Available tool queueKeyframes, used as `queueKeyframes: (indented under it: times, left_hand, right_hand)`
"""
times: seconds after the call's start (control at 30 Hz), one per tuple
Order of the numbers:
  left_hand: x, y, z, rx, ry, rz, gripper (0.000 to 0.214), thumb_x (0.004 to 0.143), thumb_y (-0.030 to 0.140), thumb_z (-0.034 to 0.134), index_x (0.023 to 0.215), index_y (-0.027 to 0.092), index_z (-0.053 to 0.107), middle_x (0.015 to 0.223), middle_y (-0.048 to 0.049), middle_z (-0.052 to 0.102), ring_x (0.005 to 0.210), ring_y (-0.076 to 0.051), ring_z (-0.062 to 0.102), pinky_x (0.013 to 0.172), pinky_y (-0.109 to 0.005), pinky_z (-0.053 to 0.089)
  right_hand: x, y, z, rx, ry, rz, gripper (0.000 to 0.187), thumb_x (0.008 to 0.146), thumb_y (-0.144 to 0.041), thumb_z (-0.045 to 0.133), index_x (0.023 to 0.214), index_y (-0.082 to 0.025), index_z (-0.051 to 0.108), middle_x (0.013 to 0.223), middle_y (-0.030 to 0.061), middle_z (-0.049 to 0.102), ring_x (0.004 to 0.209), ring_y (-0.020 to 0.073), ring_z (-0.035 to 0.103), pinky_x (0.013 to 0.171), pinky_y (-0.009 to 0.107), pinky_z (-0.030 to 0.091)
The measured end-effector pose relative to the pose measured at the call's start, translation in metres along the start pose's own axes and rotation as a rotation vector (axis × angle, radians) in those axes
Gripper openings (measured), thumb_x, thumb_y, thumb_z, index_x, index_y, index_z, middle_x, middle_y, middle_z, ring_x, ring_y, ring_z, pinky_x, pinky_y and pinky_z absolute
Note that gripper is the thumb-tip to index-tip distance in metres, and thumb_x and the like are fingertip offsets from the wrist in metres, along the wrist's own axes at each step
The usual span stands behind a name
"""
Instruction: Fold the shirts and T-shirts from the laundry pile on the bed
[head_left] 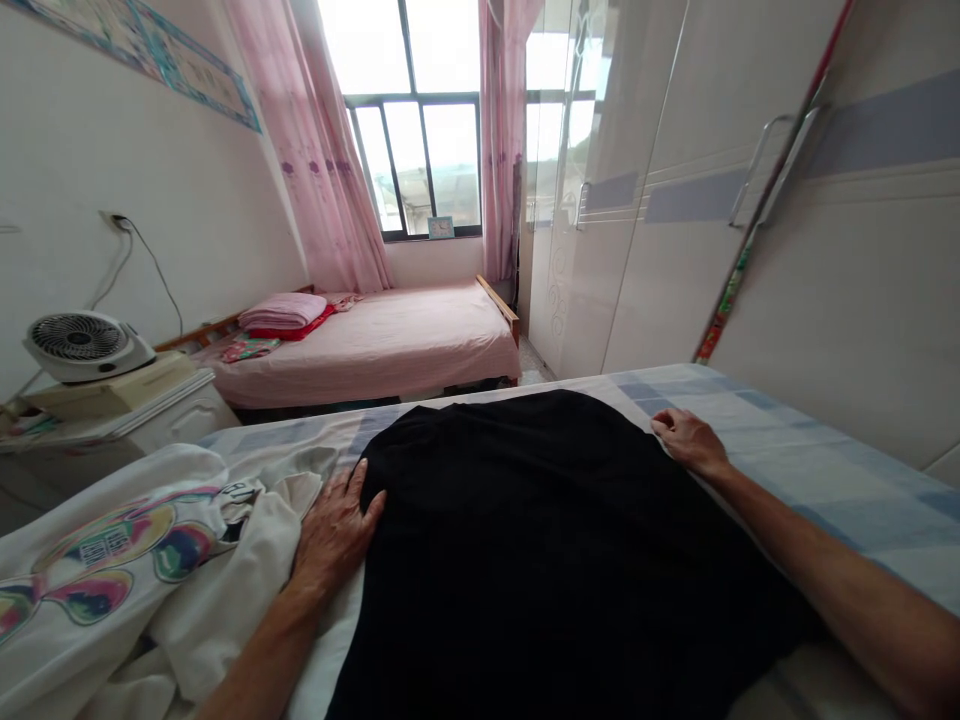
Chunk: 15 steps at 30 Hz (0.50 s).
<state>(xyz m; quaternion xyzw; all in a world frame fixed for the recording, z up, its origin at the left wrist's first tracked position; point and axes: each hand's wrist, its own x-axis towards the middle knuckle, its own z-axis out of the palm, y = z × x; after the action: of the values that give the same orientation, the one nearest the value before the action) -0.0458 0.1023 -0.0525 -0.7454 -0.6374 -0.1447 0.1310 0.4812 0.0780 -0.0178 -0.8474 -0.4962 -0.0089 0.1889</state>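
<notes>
A black garment [540, 540] lies spread flat on the bed [825, 460] in front of me. My left hand [334, 530] rests palm down at the garment's left edge, fingers stretched out, partly on a white printed shirt [127, 560]. My right hand [686, 440] lies at the garment's far right edge, fingers curled against the cloth; whether they pinch it I cannot make out.
The white shirt with a colourful print is bunched at the left. A small fan [82, 345] stands on a bedside cabinet. A second bed with pink sheets [390, 340] stands under the window. A white wardrobe [750, 200] runs along the right.
</notes>
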Motion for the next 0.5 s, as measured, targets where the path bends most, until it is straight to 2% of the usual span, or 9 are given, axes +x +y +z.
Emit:
queueKeyframes:
  times: [0.1,0.17,0.27,0.33,0.4,0.5]
  left_hand:
    - [-0.001,0.001,-0.001,0.0,0.0,-0.004,0.061,0.09,0.045,0.037,0.138,0.009,0.043,0.134,-0.0155,0.053,0.125,-0.027,0.048,0.105,-0.041,0.038]
    - [-0.001,0.001,-0.001,0.001,-0.002,-0.003,0.06,0.09,0.044,0.037,0.138,0.008,0.044,0.133,-0.0157,0.054,0.125,-0.027,0.048,0.104,-0.041,0.038]
    - [-0.001,0.001,-0.002,0.006,0.004,0.004,0.06,0.09,0.043,0.037,0.137,0.008,0.045,0.132,-0.0158,0.054,0.124,-0.028,0.049,0.105,-0.042,0.038]
    - [0.0,0.001,-0.002,0.01,0.001,0.011,0.059,0.089,0.043,0.037,0.137,0.008,0.045,0.133,-0.0155,0.054,0.124,-0.028,0.049,0.105,-0.041,0.038]
    - [0.0,0.001,-0.003,0.016,-0.009,0.01,0.059,0.089,0.042,0.038,0.137,0.008,0.045,0.133,-0.0152,0.054,0.124,-0.028,0.049,0.105,-0.041,0.037]
    - [0.0,0.001,-0.003,0.026,-0.025,-0.001,0.06,0.09,0.043,0.037,0.138,0.008,0.044,0.133,-0.0155,0.053,0.124,-0.028,0.048,0.105,-0.041,0.037]
  right_hand:
    - [-0.004,-0.013,-0.002,0.061,-0.082,-0.103,0.034,0.084,-0.044,0.043,0.089,-0.023,0.068,0.095,0.006,0.07,0.086,0.0212,0.063,0.071,0.028,0.044]
    - [-0.01,-0.024,-0.002,0.077,-0.122,-0.183,0.028,0.081,-0.041,0.047,0.083,-0.023,0.068,0.09,0.0045,0.069,0.081,0.0201,0.063,0.068,0.028,0.044]
    - [-0.022,-0.039,-0.002,0.058,-0.005,-0.354,0.02,0.079,-0.033,0.048,0.078,-0.023,0.065,0.09,0.0047,0.067,0.084,0.0201,0.061,0.073,0.029,0.043]
    - [-0.026,-0.043,-0.002,0.103,0.091,-0.395,0.022,0.081,-0.033,0.045,0.084,-0.022,0.064,0.094,0.0054,0.067,0.086,0.0197,0.061,0.076,0.03,0.043]
    - [-0.026,-0.041,-0.004,0.167,0.106,-0.277,0.024,0.082,-0.033,0.045,0.089,-0.021,0.064,0.094,0.0064,0.067,0.084,0.0192,0.062,0.076,0.029,0.044]
    - [-0.02,-0.025,-0.008,0.216,-0.061,-0.027,0.022,0.079,-0.034,0.048,0.078,-0.019,0.063,0.078,0.0058,0.068,0.073,0.0194,0.063,0.067,0.029,0.045]
